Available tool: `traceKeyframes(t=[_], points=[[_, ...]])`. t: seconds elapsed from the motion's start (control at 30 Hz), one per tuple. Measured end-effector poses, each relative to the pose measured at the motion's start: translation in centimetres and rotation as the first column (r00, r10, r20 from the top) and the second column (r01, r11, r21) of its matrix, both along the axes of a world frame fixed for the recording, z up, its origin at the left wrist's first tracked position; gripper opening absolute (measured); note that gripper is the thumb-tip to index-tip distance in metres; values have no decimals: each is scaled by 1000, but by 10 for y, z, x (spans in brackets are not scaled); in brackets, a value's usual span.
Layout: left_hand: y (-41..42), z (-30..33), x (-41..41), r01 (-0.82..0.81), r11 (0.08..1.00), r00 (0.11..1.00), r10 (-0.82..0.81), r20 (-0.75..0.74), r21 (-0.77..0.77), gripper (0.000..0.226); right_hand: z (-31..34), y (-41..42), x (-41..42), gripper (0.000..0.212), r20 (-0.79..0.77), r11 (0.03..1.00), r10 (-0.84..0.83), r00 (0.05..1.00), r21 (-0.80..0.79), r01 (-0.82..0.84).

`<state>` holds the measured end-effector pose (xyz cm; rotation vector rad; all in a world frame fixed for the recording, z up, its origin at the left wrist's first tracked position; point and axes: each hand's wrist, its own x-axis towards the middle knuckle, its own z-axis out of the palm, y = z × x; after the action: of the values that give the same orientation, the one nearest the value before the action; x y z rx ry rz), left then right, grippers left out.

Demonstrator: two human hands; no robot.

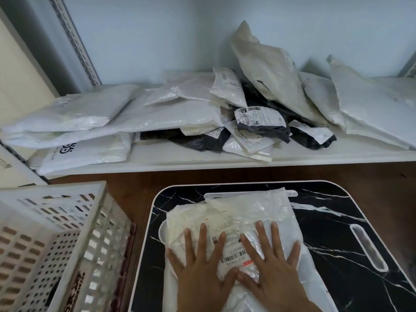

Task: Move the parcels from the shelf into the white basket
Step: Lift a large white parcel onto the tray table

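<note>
While most of the job is plainly still ahead, the far shelf (292, 157) shows why: a heap of white and black plastic mailers (180, 118) lies along it from left to right, some flat, some leaning on the back wall. Nearer, to the right, stands a black marble-patterned table (337, 233), and on it one white mailer (247, 212) with a barcode label, off the shelf but not yet in its place. At near left the white basket (67, 221), a slotted plastic crate, sits just beside the table; what little of its inside shows is too dim to tell whether any parcels are in it. On the mailer both hands lie flat, fingers spread and straight: the left hand (202, 266) and the right hand (272, 266) press it down side by side, thumbs nearly meeting, gripping nothing.
</note>
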<state>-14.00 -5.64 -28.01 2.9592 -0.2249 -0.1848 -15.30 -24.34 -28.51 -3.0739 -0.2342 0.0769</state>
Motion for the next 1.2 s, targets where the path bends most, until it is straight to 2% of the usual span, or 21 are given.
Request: traceKeyframes(t=[0.23, 0.47, 0.6, 0.73, 0.77, 0.83, 0.93, 1.2], points=[[-2, -13, 3, 11, 1000, 1000, -11, 11, 23, 72, -1, 3, 5, 80, -75, 999, -18, 997, -29, 16], [-2, -10, 6, 14, 1000, 997, -12, -78, 28, 62, 2, 6, 12, 70, -162, 999, -43, 986, -20, 40], [4, -3, 25, -19, 999, 999, 21, -46, 42, 59, 17, 3, 44, 62, -150, 999, -43, 988, 14, 46], [14, 5, 53, -39, 994, 998, 44, -46, 100, 63, 17, 8, 78, 66, -141, 997, 73, 987, -10, -75], [15, 2, 57, -17, 993, 999, 21, -31, 116, 63, 15, 10, 82, 68, -190, 997, 80, 978, -5, -82], [14, -1, 61, -8, 994, 996, 17, -86, 107, 65, 14, 13, 88, 72, -260, 998, 58, 964, -16, -64], [12, -3, 61, 4, 989, 993, 13, -115, 148, 65, 10, 14, 88, 72, -264, 999, 37, 964, -14, -42], [12, 1, 63, 13, 992, 988, 7, -153, 129, 74, 17, 9, 90, 78, -318, 998, 65, 946, 12, -64]])
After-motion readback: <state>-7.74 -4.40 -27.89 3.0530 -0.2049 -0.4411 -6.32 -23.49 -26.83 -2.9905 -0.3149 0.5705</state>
